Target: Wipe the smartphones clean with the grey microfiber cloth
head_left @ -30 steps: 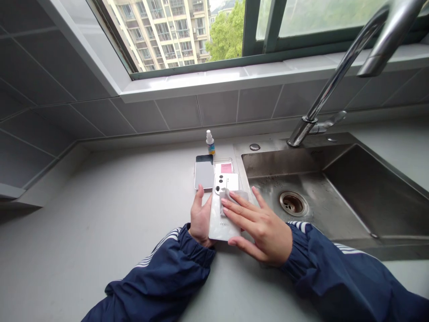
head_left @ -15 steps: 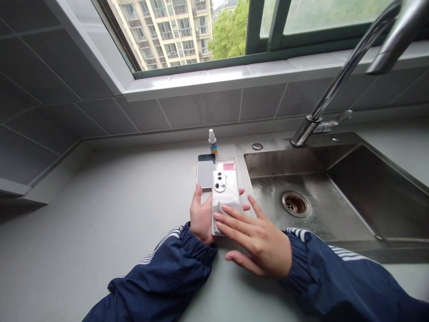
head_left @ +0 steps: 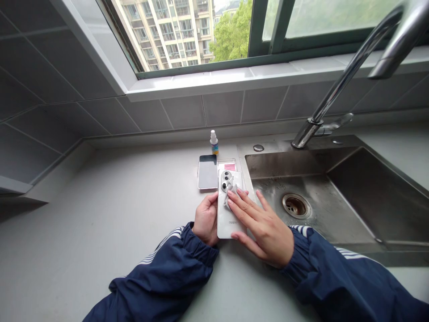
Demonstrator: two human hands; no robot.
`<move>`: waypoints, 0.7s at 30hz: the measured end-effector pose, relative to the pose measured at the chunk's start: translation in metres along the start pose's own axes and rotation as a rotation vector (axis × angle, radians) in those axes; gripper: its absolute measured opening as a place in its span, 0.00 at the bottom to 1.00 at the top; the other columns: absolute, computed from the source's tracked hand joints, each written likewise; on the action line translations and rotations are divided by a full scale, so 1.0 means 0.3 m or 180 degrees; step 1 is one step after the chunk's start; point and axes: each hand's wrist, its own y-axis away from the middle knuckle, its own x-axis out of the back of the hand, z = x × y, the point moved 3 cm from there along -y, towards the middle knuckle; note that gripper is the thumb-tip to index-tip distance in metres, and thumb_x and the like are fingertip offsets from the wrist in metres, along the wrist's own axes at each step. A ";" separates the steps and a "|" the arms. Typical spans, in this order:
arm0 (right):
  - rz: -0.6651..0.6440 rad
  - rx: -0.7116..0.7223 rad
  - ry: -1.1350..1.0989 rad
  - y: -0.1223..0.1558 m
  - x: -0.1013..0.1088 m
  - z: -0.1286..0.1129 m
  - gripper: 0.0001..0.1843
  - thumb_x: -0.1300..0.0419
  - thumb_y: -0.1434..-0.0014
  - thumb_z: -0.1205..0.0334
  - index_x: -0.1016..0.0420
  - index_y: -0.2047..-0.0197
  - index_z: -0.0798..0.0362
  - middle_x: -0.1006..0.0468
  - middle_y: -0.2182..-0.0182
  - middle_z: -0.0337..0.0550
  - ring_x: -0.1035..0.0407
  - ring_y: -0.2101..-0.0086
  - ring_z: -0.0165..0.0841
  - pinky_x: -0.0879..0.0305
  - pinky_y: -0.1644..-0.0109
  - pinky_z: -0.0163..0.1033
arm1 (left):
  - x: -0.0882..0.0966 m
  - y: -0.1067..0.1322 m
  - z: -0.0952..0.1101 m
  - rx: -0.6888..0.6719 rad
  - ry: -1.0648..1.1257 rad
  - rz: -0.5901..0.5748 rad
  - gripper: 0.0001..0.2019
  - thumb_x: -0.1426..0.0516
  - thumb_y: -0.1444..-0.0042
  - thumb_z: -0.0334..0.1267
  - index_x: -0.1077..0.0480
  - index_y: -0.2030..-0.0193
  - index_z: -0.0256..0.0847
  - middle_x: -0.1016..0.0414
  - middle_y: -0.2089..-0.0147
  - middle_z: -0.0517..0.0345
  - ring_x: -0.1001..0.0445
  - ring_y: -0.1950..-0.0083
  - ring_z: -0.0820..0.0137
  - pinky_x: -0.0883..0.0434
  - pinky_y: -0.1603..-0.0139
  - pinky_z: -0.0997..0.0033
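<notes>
- Steel sink (head_left: 335, 179) — a smooth, rectangular basin.
- Glossy white phone (head_left: 225, 221), back up, on the grey counter (head_left: 117, 214) beside it.
- Left hand (head_left: 206, 218) — fingers curled round the phone's left edge.
- Right hand (head_left: 266, 228): flat, straight fingers press a crumpled cloth (head_left: 231, 193) by the lenses.

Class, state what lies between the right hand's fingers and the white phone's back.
A small grey cloth, pressed by the right hand onto the white phone beside its camera; head view.
</notes>
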 end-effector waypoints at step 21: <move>0.1671 -0.0343 -0.1080 0.012 0.060 -0.021 0.30 0.41 0.43 0.79 0.30 0.37 0.55 0.23 0.43 0.51 0.24 0.47 0.37 0.26 0.42 0.38 | 0.018 -0.002 0.030 -0.0509 -0.0938 -0.0103 0.31 0.43 0.35 0.43 0.47 0.28 0.59 0.32 0.35 0.47 0.23 0.46 0.59 0.20 0.59 0.63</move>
